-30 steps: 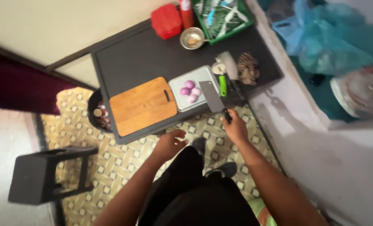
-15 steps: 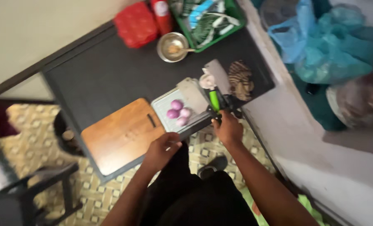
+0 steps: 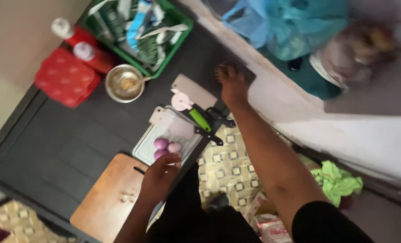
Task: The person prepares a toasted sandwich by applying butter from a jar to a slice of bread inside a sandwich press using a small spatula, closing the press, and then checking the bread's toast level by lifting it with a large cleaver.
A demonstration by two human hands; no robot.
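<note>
Red fabric pouch (image 3: 65,77) and steel bowl (image 3: 124,83) sit far left on the dark surface (image 3: 52,139). The left hand (image 3: 161,173) curls loosely over peeled purple onions (image 3: 167,147) in a pale tray (image 3: 144,150) beside the wooden board (image 3: 108,198); steady, dry fingers suit them. The right hand (image 3: 231,85) rests spread, gripping nothing, near cleavers (image 3: 196,92). Patterned floor (image 3: 227,168) lies below.

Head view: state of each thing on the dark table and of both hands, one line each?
left hand: over the white tray, fingers at the purple onions, grip unclear
right hand: palm down at the table's far edge, holding nothing
peeled purple onions: whole, uncut, in the tray
white plastic tray: flat on the table
wooden cutting board: bare
steel cleaver: lying flat, unheld
small steel bowl: upright, spoon inside
</note>
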